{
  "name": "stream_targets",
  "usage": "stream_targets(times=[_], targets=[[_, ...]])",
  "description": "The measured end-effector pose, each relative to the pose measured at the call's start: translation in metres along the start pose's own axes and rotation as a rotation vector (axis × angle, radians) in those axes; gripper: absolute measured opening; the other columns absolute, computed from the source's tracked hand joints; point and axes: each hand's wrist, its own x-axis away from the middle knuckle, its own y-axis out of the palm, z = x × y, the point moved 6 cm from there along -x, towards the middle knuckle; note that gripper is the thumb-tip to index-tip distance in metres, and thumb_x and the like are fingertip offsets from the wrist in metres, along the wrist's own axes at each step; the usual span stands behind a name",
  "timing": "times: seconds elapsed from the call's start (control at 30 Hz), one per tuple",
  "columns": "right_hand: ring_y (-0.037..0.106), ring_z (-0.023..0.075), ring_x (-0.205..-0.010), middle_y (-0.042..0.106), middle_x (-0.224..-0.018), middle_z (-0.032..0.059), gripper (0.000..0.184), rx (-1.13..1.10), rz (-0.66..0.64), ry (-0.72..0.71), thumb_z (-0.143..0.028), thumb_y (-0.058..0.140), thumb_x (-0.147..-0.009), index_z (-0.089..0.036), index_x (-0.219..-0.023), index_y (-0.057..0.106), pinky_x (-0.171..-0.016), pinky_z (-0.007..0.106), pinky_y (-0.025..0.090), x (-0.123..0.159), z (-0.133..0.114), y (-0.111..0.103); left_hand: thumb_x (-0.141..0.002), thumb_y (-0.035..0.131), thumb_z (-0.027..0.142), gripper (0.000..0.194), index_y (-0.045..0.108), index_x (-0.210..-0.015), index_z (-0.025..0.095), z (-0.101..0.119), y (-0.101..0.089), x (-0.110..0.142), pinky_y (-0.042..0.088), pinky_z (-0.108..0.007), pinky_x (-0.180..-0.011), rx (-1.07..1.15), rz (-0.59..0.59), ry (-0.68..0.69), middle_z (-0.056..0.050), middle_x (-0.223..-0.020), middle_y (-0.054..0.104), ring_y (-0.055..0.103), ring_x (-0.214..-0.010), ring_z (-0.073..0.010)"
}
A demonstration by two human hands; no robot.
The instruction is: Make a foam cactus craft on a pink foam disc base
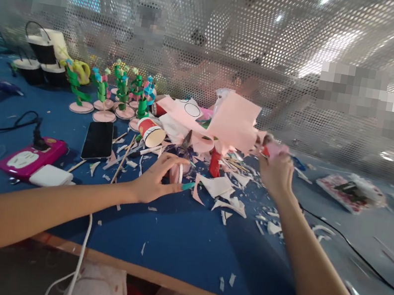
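My left hand (154,176) is closed around the edge of a round pink and white disc (176,173), held upright between thumb and fingers just above the table. To the right, my right hand (276,173) is wrapped round a pink tool with a red part (275,150). Motion smears it, but it looks like a glue gun. Close beyond my left hand are scissors (186,141), partly hidden among paper scraps. Sheets of pink paper (235,118) are piled between the hands, with a red object (215,163) at their foot.
Green paper plants on pink round bases (81,107) stand at the back left, beside a paper cup (151,132). Nearer are a phone (98,141) and a magenta power socket (34,158). A black cable (350,243) crosses the right side. Perforated metal (202,27) walls the back.
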Motion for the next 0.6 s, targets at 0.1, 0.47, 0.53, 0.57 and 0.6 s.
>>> stream_targets(times=[0.1,0.47,0.53,0.57,0.6], targets=[[0.052,0.0309,-0.100,0.051,-0.109,0.0235,0.037,0.024,0.022,-0.051,-0.030,0.045,-0.085,-0.004,-0.111,0.048,-0.083,0.042,0.043,0.006,-0.026,-0.013,-0.083,0.056,0.048,0.047,0.044,-0.124,0.029,0.003,-0.001,0.000,0.046,-0.043,-0.093,-0.029,0.005,0.024,-0.010,-0.122,0.038,0.047,-0.111,-0.0248],[0.053,0.0319,-0.097,0.051,-0.109,0.0232,0.035,-0.113,-0.068,0.046,-0.025,0.038,-0.085,-0.007,-0.113,0.047,-0.080,0.042,0.042,0.022,-0.038,-0.011,-0.078,0.062,0.043,0.040,0.047,-0.111,0.026,0.017,-0.004,0.001,0.053,-0.040,-0.083,0.009,0.033,0.026,-0.009,-0.147,0.013,0.046,-0.118,-0.0281],[0.052,0.0324,-0.099,0.049,-0.112,0.0246,0.037,-0.134,-0.105,0.056,-0.026,0.035,-0.086,-0.005,-0.114,0.046,-0.081,0.042,0.042,0.026,-0.042,-0.009,-0.079,0.060,0.044,0.041,0.047,-0.114,0.027,0.025,-0.007,-0.006,0.053,-0.042,-0.083,0.012,0.012,-0.018,-0.009,-0.148,0.013,0.044,-0.121,-0.0303],[0.052,0.0325,-0.099,0.049,-0.113,0.0249,0.037,-0.145,-0.118,0.065,-0.027,0.034,-0.086,-0.005,-0.114,0.045,-0.081,0.042,0.042,0.028,-0.045,-0.008,-0.079,0.059,0.045,0.042,0.046,-0.116,0.028,0.029,-0.008,-0.012,0.051,-0.046,-0.086,-0.016,0.004,-0.035,-0.009,-0.148,0.015,0.042,-0.124,-0.0319],[0.052,0.0326,-0.099,0.048,-0.114,0.0251,0.037,-0.157,-0.126,0.073,-0.027,0.034,-0.086,-0.005,-0.113,0.045,-0.081,0.042,0.042,0.029,-0.048,-0.008,-0.079,0.059,0.045,0.044,0.046,-0.118,0.029,0.033,-0.009,-0.021,0.047,-0.050,-0.093,-0.084,-0.025,-0.042,-0.009,-0.149,0.016,0.037,-0.129,-0.0336]])
